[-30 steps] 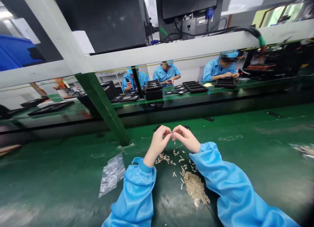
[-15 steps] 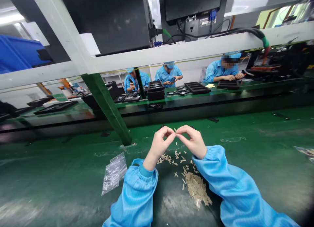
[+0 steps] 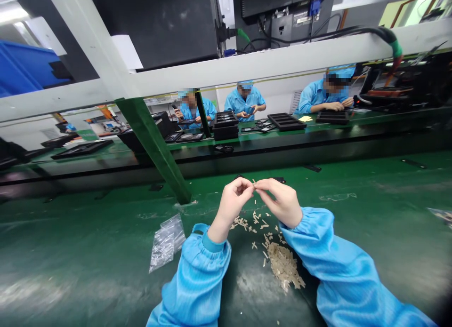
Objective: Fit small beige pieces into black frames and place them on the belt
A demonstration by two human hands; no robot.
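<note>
In the head view, your left hand [image 3: 233, 200] and your right hand [image 3: 282, 202] meet above the green table [image 3: 106, 261], fingertips almost together. Both are pinching, thumb against fingers, and between them is a small beige piece [image 3: 254, 182]. It seems that both hands grasp it, but it is too tiny to tell how firmly each one holds.

Below your hands lie loose beige pieces [image 3: 255, 219], and nearer to you, beside your right sleeve [image 3: 349, 266], is a heap of beige pieces [image 3: 284, 266]. A clear plastic bag [image 3: 167, 242] lies to the left of your left forearm.

Be careful: the piece could slip, because only the tips of your fingers hold it, and then it could be lost among the similar ones below. If you pull or bend it too strongly, I think it could tear or become creased. Your right sleeve is loose and very near to the heap, so a low movement of this arm could sweep pieces aside.

About writing: a pale label [image 3: 302, 20] is behind the monitor [image 3: 282, 2], but I cannot read it. I find no brand that is legible.
</note>
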